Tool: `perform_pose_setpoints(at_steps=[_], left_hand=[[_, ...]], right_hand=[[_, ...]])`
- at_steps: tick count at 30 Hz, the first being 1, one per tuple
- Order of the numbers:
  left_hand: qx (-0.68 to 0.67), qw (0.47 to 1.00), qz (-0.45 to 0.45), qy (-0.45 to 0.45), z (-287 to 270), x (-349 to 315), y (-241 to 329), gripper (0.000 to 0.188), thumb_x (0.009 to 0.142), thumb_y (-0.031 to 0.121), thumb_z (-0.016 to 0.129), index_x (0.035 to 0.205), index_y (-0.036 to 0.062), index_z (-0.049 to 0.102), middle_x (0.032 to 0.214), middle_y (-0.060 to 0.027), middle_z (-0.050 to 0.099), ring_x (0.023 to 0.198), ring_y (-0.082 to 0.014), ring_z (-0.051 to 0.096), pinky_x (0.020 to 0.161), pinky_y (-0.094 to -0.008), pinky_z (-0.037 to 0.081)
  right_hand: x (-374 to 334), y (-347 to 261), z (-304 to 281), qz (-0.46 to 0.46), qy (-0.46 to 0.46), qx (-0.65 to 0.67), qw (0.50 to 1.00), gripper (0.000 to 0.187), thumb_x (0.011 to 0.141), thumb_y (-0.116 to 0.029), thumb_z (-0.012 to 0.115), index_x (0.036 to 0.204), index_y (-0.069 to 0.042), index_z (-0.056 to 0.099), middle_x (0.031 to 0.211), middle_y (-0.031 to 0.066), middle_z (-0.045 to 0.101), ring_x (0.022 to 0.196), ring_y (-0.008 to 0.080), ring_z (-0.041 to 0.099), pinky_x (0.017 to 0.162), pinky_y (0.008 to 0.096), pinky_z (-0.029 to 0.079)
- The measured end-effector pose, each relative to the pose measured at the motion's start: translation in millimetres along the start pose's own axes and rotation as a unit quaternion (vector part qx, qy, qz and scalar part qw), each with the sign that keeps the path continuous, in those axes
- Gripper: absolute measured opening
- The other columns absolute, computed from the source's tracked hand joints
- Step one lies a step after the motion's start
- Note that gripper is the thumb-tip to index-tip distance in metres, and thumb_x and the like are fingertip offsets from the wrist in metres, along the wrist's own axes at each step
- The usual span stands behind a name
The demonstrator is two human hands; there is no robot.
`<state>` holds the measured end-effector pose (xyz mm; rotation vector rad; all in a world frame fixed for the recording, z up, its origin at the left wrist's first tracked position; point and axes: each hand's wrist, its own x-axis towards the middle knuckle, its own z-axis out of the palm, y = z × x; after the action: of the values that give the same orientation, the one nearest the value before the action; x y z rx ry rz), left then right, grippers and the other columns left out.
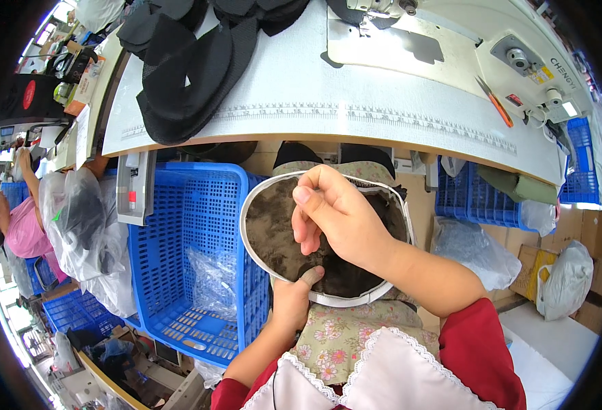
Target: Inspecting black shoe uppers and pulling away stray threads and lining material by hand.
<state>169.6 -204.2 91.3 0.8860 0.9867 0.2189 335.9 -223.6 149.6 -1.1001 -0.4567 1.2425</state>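
Observation:
On my lap lies a round fur-lined hat [270, 229], its opening upward, with brown plush inside and a white band around the rim. My left hand [295, 297] grips the near rim, the thumb over the edge on the plush and the other fingers hidden beneath. Above the opening is my right hand [338, 219], its fingers curled and the thumb brought up to the index finger. Whether anything is pinched there is too small to make out. A floral apron [335, 342] covers my lap under the hat.
Ahead stands a white sewing table [280, 82] with a printed ruler, stacked black fabric pieces [184, 82], a sewing machine [519, 55] and orange-handled snips [498, 106]. A blue basket [184, 205] with clear plastic stands left. Bags and another basket [475, 201] sit right. A person in pink [27, 232] works far left.

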Motion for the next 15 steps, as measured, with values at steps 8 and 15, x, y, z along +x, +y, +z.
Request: perform_pose_setpoints(at_steps=[8, 15], left_hand=[[0.053, 0.994, 0.082, 0.039, -8.8, -0.6, -7.3, 0.069, 0.072, 0.002, 0.070, 0.131, -0.0007, 0.035, 0.125, -0.0105, 0.046, 0.113, -0.0214, 0.045, 0.099, -0.0338, 0.034], [0.427, 0.802, 0.358, 0.217, -21.1, 4.3, -2.6, 0.119, 0.056, 0.018, 0.084, 0.142, -0.0012, 0.004, 0.146, -0.0239, 0.007, 0.135, -0.0362, 0.015, 0.109, -0.0430, 0.017]], right_hand=[[-0.8, -1.0, -8.5, 0.000, 0.001, -0.007, 1.000, 0.015, 0.098, -0.022, 0.042, 0.100, -0.007, 0.042, 0.070, 0.0079, 0.060, 0.054, 0.0128, 0.058, 0.049, 0.0226, 0.046], [-5.8, 3.2, -4.5, -0.046, -0.022, 0.036, 0.998, 0.016, 0.098, -0.020, 0.042, 0.105, -0.006, 0.041, 0.076, 0.0086, 0.061, 0.061, 0.0132, 0.061, 0.053, 0.0229, 0.048]])
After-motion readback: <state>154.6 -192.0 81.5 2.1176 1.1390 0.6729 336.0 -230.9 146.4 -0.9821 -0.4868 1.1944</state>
